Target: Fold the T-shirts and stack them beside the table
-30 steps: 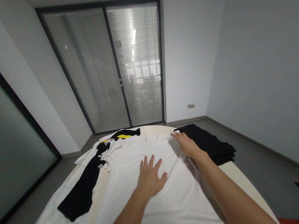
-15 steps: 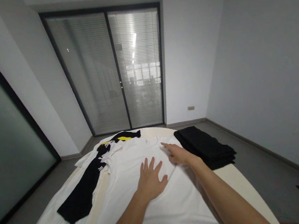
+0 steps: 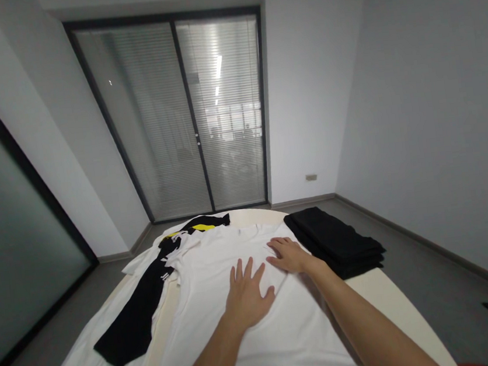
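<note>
I am in what looks like a bare office room. Ahead of me a dark-framed sliding glass door [image 3: 183, 116] with lowered slat blinds [image 3: 225, 114] lets through a view of strip ceiling lights and desks in a further workspace. To my left runs a frosted glass partition [image 3: 8, 245] in a black frame, the kind that divides office rooms. The walls [image 3: 429, 103] are plain grey-white with a low skirting and one wall socket [image 3: 311, 177], and the floor [image 3: 415, 257] is grey. I stand at a large pale table [image 3: 398, 300] with rounded ends, like a meeting table.
</note>
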Motion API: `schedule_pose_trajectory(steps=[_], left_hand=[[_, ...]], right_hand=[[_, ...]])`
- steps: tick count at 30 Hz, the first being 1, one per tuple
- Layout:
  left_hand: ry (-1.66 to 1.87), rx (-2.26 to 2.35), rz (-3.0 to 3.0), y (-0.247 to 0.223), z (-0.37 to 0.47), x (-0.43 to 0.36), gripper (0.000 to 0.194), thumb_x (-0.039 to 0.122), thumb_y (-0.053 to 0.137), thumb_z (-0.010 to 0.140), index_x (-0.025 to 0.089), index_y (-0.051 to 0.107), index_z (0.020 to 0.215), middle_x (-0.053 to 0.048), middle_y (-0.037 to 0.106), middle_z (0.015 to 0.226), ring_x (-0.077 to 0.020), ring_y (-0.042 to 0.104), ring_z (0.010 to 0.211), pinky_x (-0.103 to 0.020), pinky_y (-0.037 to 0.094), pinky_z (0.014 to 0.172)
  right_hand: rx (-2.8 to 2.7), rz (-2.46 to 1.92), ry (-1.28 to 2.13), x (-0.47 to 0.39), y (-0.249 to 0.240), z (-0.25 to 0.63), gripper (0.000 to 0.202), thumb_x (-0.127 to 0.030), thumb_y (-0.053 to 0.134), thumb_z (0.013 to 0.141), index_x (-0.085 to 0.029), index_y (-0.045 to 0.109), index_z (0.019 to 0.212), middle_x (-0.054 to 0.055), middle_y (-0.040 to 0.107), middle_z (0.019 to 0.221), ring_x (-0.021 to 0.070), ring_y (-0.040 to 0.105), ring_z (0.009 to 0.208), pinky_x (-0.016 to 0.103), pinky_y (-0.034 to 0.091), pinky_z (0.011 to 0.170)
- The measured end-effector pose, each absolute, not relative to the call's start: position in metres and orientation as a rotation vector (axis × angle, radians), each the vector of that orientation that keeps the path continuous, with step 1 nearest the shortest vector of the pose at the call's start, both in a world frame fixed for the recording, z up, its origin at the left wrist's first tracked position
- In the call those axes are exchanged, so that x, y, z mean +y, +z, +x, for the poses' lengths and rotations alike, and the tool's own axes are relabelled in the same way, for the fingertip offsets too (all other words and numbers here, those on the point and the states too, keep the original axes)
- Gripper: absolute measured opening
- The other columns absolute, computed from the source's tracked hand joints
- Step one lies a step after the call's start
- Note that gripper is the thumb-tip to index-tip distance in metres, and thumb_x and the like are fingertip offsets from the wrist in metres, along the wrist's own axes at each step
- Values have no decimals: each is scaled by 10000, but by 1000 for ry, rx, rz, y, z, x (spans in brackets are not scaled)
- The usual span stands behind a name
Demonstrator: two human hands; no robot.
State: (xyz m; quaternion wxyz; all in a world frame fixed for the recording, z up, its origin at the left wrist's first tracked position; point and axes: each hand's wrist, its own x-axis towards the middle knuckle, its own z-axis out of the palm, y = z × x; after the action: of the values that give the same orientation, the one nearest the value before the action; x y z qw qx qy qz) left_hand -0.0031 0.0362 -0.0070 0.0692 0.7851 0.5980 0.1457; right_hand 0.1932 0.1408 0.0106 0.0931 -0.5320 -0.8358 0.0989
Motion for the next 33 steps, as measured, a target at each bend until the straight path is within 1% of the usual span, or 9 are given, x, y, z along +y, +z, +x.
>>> schedule_pose_trajectory(steps=[3, 6, 11, 14, 18, 20, 24, 28, 33], left_hand=[[447, 1799, 2359, -7, -3, 36, 671, 561, 456, 907, 306, 403, 1526, -38, 271, 1638, -350, 131, 1524, -542, 95, 1230], [444, 1801, 2344, -5, -3, 36, 668, 560, 451, 908, 301, 411, 1523, -29, 263, 1641, -346, 123, 1526, -540, 84, 1231], [449, 1791, 2326, -5, -5, 36, 671, 548, 465, 899, 300, 416, 1520, -22, 262, 1641, -349, 116, 1527, -547, 85, 1230], [493, 1776, 2327, -7, -7, 39, 646, 535, 446, 914, 290, 433, 1512, -26, 285, 1633, -349, 133, 1524, -545, 99, 1230], [523, 1773, 2325, -9, -10, 44, 598, 490, 408, 947, 284, 438, 1507, -27, 313, 1623, -339, 173, 1517, -525, 135, 1230], [516, 1790, 2313, -9, -10, 47, 591, 476, 405, 952, 288, 428, 1511, -25, 317, 1622, -337, 186, 1514, -521, 146, 1229], [496, 1815, 2314, -12, -11, 49, 620, 510, 430, 941, 288, 413, 1520, -31, 319, 1620, -350, 183, 1512, -523, 138, 1228], [509, 1805, 2327, -10, -11, 48, 657, 544, 468, 921, 291, 407, 1525, -44, 317, 1620, -369, 185, 1509, -537, 135, 1223], [592, 1696, 2432, 6, -4, 39, 608, 392, 525, 903, 230, 466, 1486, -73, 394, 1579, -340, 280, 1479, -528, 187, 1216]], right_hand=[[-2422, -1624, 253, 148, 18, 186, 506, -523, 527, 923, -186, 613, 1291, 133, 586, 1368, 295, 509, 1246, 391, 381, 1024], [-2314, -1678, 94, 160, 27, 174, 446, -441, 443, 982, -155, 609, 1282, 149, 619, 1313, 274, 536, 1213, 366, 381, 1018], [-2331, -1860, 117, 181, 28, 152, 511, -468, 305, 1025, -166, 552, 1355, 187, 602, 1346, 304, 509, 1285, 488, 313, 1082], [-2371, -1891, 187, 191, 20, 144, 558, -504, 250, 1028, -191, 527, 1398, 179, 519, 1456, 327, 447, 1364, 579, 230, 1119], [-2341, -1950, 279, 200, 6, 143, 627, -553, 219, 1020, -230, 339, 1544, 131, 260, 1634, 349, 220, 1496, 619, 147, 1150], [-2325, -1912, 272, 200, 0, 145, 623, -556, 225, 1019, -246, 327, 1550, 103, 243, 1645, 350, 182, 1507, 617, 125, 1162], [-2262, -1758, 25, 186, 3, 152, 521, -466, 266, 1037, -227, 471, 1451, 112, 423, 1549, 304, 353, 1426, 518, 257, 1148], [-2069, -1970, -176, 163, 21, 164, 422, -293, 330, 1026, -140, 542, 1357, 201, 567, 1364, 297, 532, 1243, 408, 449, 983], [-2039, -2241, -151, 143, 42, 192, 345, -114, 428, 946, -79, 650, 1208, 251, 645, 1212, 301, 644, 1123, 363, 511, 881]])
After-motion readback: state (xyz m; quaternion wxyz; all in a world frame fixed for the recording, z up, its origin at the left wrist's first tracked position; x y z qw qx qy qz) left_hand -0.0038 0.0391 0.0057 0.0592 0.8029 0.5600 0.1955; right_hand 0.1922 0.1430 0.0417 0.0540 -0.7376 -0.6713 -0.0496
